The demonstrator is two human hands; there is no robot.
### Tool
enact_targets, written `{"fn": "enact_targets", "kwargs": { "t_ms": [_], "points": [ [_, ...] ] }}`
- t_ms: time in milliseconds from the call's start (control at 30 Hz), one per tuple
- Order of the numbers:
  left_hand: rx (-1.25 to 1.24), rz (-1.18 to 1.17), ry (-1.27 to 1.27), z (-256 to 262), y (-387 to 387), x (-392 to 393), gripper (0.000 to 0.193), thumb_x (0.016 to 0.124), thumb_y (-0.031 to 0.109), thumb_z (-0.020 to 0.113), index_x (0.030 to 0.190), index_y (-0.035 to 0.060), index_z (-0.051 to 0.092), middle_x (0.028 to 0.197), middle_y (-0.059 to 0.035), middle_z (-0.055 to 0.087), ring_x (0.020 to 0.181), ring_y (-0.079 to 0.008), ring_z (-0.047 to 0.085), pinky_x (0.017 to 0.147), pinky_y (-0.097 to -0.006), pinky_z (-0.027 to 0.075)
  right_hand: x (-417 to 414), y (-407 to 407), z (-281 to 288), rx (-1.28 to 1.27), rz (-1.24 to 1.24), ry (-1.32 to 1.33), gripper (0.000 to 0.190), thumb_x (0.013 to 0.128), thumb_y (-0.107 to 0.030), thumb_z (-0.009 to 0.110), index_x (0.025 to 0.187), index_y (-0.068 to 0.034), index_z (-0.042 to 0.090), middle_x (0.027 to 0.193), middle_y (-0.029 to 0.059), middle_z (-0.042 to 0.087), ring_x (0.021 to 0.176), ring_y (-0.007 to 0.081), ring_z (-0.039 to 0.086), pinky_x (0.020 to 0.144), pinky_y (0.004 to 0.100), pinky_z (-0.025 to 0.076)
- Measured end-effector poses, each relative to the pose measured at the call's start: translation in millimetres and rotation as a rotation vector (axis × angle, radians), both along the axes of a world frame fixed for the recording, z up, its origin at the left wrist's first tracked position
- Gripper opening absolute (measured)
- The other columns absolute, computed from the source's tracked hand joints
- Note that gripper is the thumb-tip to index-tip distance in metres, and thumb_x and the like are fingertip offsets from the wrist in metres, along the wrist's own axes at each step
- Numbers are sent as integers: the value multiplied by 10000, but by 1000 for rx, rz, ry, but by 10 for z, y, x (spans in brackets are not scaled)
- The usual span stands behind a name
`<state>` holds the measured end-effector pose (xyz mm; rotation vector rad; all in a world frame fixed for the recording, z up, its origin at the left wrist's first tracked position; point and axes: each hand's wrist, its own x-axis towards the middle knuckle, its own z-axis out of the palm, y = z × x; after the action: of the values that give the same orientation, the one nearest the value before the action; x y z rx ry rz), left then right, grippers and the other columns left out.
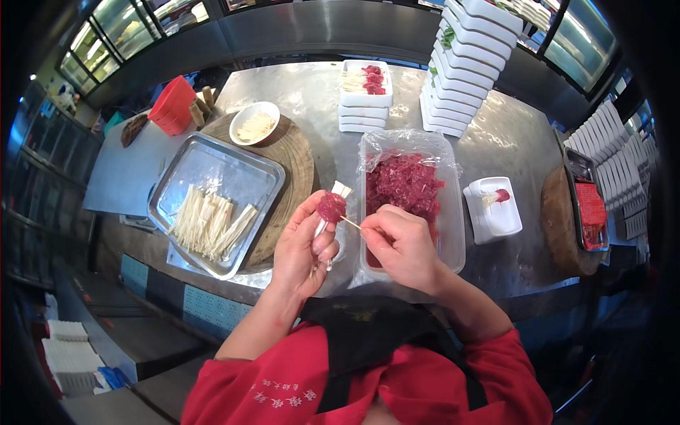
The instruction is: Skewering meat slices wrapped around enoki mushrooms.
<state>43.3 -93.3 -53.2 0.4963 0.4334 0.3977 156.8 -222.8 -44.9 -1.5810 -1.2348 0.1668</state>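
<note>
My left hand [304,244] grips a small bundle of enoki mushrooms [341,188] wrapped in a slice of raw red meat [332,207]. Between the fingertips of my right hand [401,247] is a wooden toothpick [351,222], its far end at the meat. Under and behind the right hand lies a clear plastic tub [460,234], lined with film and heaped with raw sliced meat [404,183]. To the left, a metal tray [271,167] carries loose enoki bunches [204,223]. One finished-looking roll [496,197] lies in a white dish [499,223] on the right.
A bowl of toothpicks [256,123] and part of the tray rest on a round wooden block [297,154]. Behind the tub stand stacked white dishes [364,114], the top one holding rolls, and a tall leaning stack [462,69]. Red containers [172,106] are back left; another wooden block [563,223] is right.
</note>
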Motion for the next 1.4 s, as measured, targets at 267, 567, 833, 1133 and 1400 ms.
{"fn": "enact_targets", "kwargs": {
  "t_ms": [267,567,833,1133,1400],
  "points": [
    [-25,-144,25,-27,-155,168,221,926,116,502,1112,6,547,755,-18,532,473,-29,331,426,-178,304,45,-223,32,-9,-92,57,42,777,31,603,814,13,598,707,118,546,604,243,559,528,327,428],
    [85,-168,134,22,-321,240,162,931,168,504,992,26,554,729,-6,514,470,-25,326,413,-174,285,56,-286,-39,0,-140,50,42,778,29,604,815,16,588,723,127,551,624,268,565,549,347,434],
    [194,-225,242,-34,-416,273,159,932,136,499,1021,24,568,746,-2,549,485,-36,368,416,-185,307,106,-274,-216,-44,-215,173,32,756,25,626,776,19,603,714,127,588,631,230,587,567,322,449],
    [1651,285,500,-353,447,151,287,778,62,681,1060,34,634,992,-96,610,922,-186,565,834,-283,439,452,-1147,-591,112,-177,724,152,904,13,461,981,24,591,672,-13,485,532,55,438,492,211,378],
    [1967,-111,1338,-442,1257,-792,273,653,106,720,909,42,646,886,-154,605,907,-350,550,768,-458,426,1118,-1766,-840,268,-485,1046,78,895,-47,532,845,-2,571,639,9,487,503,80,453,470,231,372]
  ]
}}
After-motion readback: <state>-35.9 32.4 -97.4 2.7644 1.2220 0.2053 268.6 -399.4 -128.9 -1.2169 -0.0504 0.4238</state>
